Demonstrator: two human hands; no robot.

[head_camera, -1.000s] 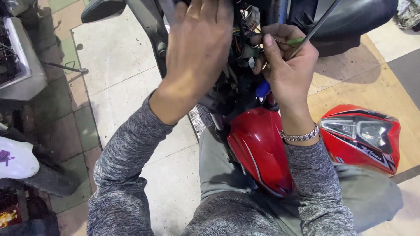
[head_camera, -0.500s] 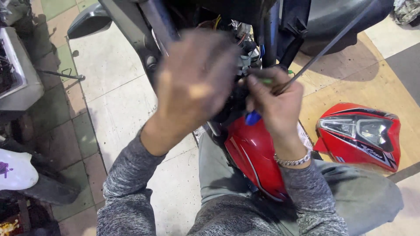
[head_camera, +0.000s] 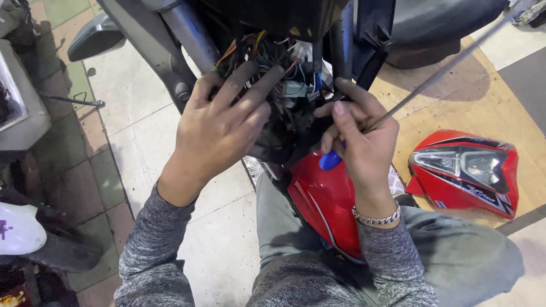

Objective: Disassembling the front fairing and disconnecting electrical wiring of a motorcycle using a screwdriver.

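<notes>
— What's the biggest thing in front of the hands?

— A dark motorcycle front end [head_camera: 318,34] with its cover off, standing just above both hands. Its grey metal fork tube [head_camera: 185,31] runs up and away from the left hand [head_camera: 219,128]. Below the right hand [head_camera: 361,145] sits the glossy red front mudguard [head_camera: 321,204], touching the person's grey-trousered knees.

— Anything lying loose?

— A red plastic headlight cowl with a clear lens [head_camera: 466,173] lies on the wooden board, well to the right of the right hand.

— Does the open headstock hold anything?

— Yes, a tangled bundle of coloured wires with white connectors [head_camera: 276,65], packed between the fork legs. It sits right at the fingertips of both hands.

— How does the left hand stand?

— Fingers spread apart and stretched forward, the tips pressing into the wire bundle; it grips nothing that I can see.

— And the right?

— Closed around a screwdriver with a blue handle [head_camera: 329,161], whose end pokes out below the palm. The thumb and forefinger are pinched together at the wires. A thin grey cable [head_camera: 443,65] slants away to the upper right from that hand. A silver chain bracelet [head_camera: 376,218] circles its wrist.
</notes>
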